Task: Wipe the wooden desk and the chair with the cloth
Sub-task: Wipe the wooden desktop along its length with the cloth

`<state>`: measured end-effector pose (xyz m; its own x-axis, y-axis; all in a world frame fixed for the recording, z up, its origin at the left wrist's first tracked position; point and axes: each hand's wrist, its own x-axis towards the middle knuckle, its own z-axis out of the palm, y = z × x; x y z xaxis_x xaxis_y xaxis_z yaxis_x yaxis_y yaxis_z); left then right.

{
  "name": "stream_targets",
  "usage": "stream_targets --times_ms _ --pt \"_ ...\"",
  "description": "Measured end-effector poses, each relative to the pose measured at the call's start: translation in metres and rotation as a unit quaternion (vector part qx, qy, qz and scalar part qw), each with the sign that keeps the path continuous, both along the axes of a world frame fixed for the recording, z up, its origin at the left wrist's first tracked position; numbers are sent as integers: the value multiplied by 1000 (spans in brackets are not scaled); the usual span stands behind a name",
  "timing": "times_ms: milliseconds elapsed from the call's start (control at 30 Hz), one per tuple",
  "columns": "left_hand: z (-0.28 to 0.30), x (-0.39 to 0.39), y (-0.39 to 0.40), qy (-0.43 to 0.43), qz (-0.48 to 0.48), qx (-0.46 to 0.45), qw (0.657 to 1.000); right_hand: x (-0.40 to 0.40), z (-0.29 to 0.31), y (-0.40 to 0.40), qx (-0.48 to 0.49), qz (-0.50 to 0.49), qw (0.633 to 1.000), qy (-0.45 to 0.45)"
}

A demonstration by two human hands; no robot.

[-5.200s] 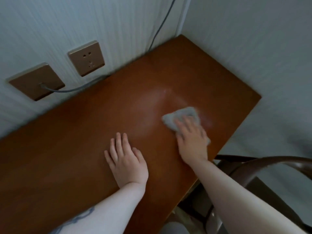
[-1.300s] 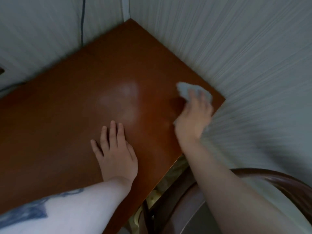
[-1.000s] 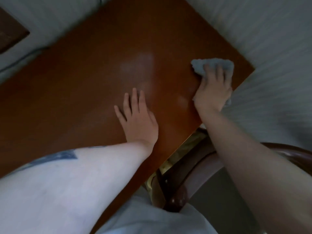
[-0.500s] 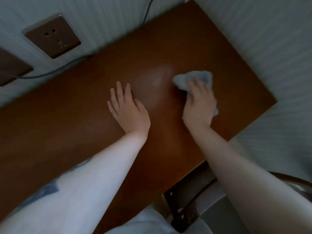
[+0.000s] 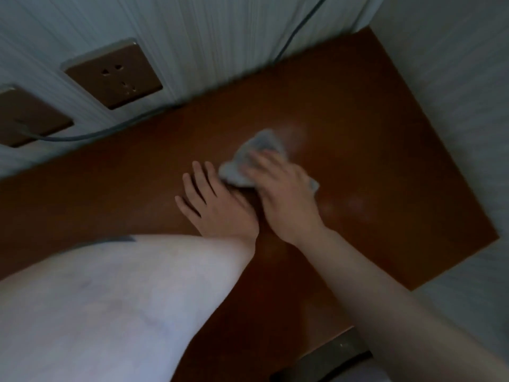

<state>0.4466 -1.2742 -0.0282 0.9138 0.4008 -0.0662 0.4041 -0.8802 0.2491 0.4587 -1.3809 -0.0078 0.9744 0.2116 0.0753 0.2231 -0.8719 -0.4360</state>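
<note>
My right hand (image 5: 283, 197) lies on the grey cloth (image 5: 259, 158), its fingers spread over the crumpled fabric and pressing it flat to the wooden bench (image 5: 385, 166); the fingers are blurred, and I cannot tell whether they curl round the cloth or only lie on it; the cloth sits near the middle of the bench top, with one corner poking out to the left of my fingers and another to the right of my knuckles. My left hand (image 5: 217, 205) rests palm down on the bench just left of the cloth, fingers straight and spread, grasping nothing; its thumb side lies just beside my right hand. The far edge of the bench meets a pale striped wall (image 5: 209, 34); on that wall, far left, are two brown socket plates (image 5: 113, 75), and a grey cable (image 5: 91, 136) runs from the left one along the bench edge; another cable (image 5: 300, 28) climbs the wall near the corner.
</note>
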Motion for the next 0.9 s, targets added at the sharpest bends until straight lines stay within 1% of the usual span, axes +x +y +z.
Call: stream_targets --times_ms 33,67,100,133,167,233,267,300,333,367,400,433,467,500,533,567,600,633,667,700,733,767,800,833,867,900 --pt "0 1 0 6 1 -1 1000 0 -5 4 -27 91 995 15" --pt "1 1 0 7 -2 -3 1000 5 -9 -2 -57 127 990 23" --pt "2 1 1 4 -1 -2 1000 15 -12 -12 -75 117 990 21" --pt "3 0 1 4 -2 0 1000 24 -15 -25 -83 71 994 14" --pt "3 0 1 4 -5 2 1000 34 -12 -38 -78 -2 997 14" --pt "3 -1 0 5 -7 5 1000 48 -4 -57 -45 -154 987 20" --pt "3 0 0 6 -6 7 1000 50 -1 -54 -31 -183 983 15" --pt "2 -1 0 8 -7 7 1000 49 2 -45 -20 -158 987 3" --pt "1 0 0 9 -7 5 1000 46 2 -31 -20 -77 997 -13" --pt "0 0 0 11 -6 5 1000 41 -1 -17 -29 35 999 -19" --pt "0 1 0 11 -4 4 1000 37 -5 -6 -47 139 989 -10" --pt "1 1 0 9 -1 3 1000 39 -9 -1 -71 209 975 11" --pt "1 1 1 5 -1 3 1000 48 -12 -3 -92 232 968 18" --pt "2 1 1 0 -1 5 1000 64 -14 -10 -103 209 972 19" --pt "2 1 1 -2 -1 6 1000 82 -14 -18 -105 149 983 19" --pt "2 1 0 1 -2 5 1000 100 -13 -28 -104 61 992 21" --pt "3 1 0 4 -4 5 1000 117 -8 -39 -96 -34 995 22" --pt "3 1 0 6 -8 5 1000 127 -3 -44 -86 -108 990 20" --pt "3 1 0 7 -10 5 1000 131 -1 -41 -77 -137 988 3" --pt "2 1 0 9 -9 6 1000 130 0 -31 -67 -97 993 -23" --pt "2 1 0 10 -6 7 1000 122 -2 -17 -64 7 997 -48" --pt "1 2 0 10 -5 9 1000 111 -6 -5 -71 142 986 -56" --pt "0 2 0 11 -6 11 1000 100 -11 4 -86 259 961 -45" --pt "-1 2 -1 11 -9 13 1000 94 -15 5 -102 320 941 -27" --pt "-1 1 -1 10 -10 14 1000 100 -19 -2 -113 314 942 -26" --pt "-1 1 0 9 -9 15 1000 113 -20 -13 -111 245 963 -24"
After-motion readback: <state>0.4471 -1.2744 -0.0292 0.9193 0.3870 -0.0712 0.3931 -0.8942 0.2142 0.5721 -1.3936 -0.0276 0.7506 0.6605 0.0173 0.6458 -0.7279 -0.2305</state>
